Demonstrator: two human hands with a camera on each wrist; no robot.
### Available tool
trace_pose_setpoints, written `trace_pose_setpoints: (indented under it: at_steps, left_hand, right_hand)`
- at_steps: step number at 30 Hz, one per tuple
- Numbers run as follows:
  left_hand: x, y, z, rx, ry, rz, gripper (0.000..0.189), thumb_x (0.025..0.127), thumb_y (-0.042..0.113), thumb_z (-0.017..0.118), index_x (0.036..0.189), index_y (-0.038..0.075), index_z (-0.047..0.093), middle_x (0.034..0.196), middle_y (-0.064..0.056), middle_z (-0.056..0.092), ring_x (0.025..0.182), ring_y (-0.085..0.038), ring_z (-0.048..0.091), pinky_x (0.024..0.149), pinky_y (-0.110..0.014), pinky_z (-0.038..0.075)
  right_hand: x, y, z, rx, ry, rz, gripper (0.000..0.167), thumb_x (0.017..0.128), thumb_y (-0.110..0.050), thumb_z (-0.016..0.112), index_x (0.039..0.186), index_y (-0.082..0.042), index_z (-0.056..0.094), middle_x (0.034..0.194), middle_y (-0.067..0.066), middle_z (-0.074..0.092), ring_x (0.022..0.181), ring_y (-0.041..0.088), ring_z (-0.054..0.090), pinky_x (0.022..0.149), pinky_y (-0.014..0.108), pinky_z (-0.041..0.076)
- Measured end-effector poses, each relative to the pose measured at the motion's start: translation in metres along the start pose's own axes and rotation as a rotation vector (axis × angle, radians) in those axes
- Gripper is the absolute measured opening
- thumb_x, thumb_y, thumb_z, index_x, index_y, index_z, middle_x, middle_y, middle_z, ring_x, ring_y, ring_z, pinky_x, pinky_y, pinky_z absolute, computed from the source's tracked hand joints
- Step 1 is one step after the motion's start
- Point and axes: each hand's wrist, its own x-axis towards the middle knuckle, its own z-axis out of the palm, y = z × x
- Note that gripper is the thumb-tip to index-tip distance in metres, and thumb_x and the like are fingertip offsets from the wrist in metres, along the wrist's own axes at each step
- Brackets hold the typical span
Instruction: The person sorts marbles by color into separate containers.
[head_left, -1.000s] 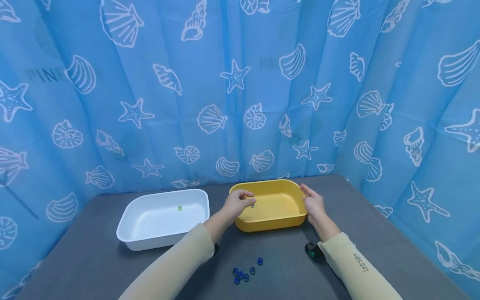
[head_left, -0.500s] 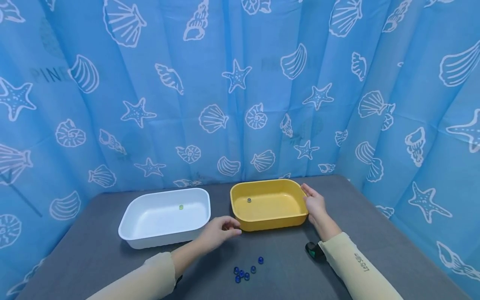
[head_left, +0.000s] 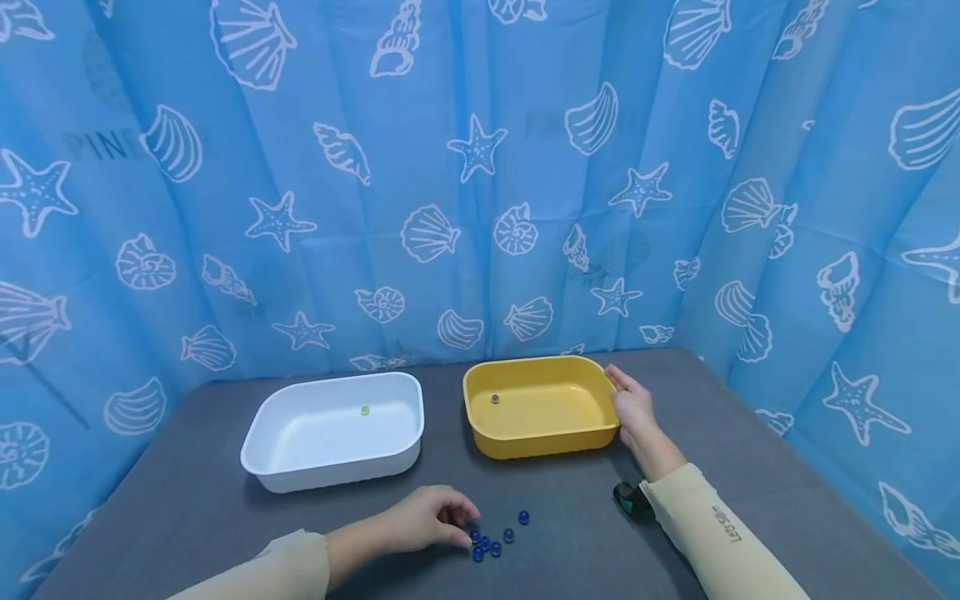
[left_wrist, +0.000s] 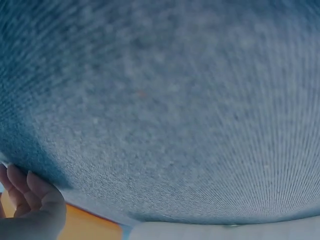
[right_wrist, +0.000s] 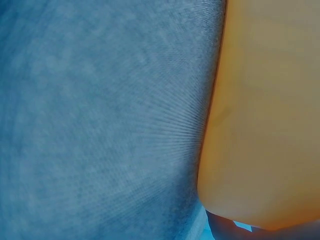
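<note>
In the head view my left hand (head_left: 427, 521) is just left of a loose cluster of blue marbles (head_left: 496, 549) on the grey table. Its fingers are loosely bent, thumb and forefinger apart, and no marble shows between them. The left wrist view also shows this hand (left_wrist: 37, 205) at lower left. My right hand (head_left: 636, 410) rests against the right end of a yellow bin (head_left: 551, 444), its fingers mostly straight along the side. One small dark marble (head_left: 495, 399) lies inside the bin. The right wrist view shows the bin wall (right_wrist: 265, 115) close up.
Left of the yellow bin stands a white bin (head_left: 337, 477) with one small green marble (head_left: 365, 411) inside. One blue marble (head_left: 523, 517) lies slightly apart from the cluster. A blue shell-patterned curtain (head_left: 480, 183) hangs behind the table (head_left: 570, 533).
My left hand has come away from above the yellow bin, down to the blue marbles. A small dark marble now shows uncovered in that bin. The right hand stays against its end.
</note>
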Motion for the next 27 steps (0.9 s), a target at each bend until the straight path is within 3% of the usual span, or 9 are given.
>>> trace_pose_setpoints:
  at_steps: [12,27]
  left_hand:
    - [0.005,-0.001,0.004,0.123,-0.017,-0.013,0.022,0.086,0.009,0.073,0.108,0.014,0.074,0.084,0.006,0.055,0.075,-0.007,0.049,0.067,-0.023,0.042]
    - [0.01,0.002,0.005,0.157,-0.036,-0.03,0.02,0.085,0.007,0.073,0.104,0.014,0.077,0.082,0.005,0.053,0.074,-0.007,0.048,0.065,-0.023,0.04]
  right_hand:
    - [0.0,-0.001,0.001,0.013,0.008,0.009,0.051,0.105,0.0,0.024,0.155,-0.011,0.022,0.159,0.008,0.021,0.146,0.026,0.016,0.116,0.043,0.019]
    - [0.0,-0.001,-0.001,0.014,0.005,0.009,0.051,0.105,0.0,0.025,0.155,-0.011,0.022,0.159,0.008,0.021,0.146,0.025,0.016,0.116,0.042,0.02]
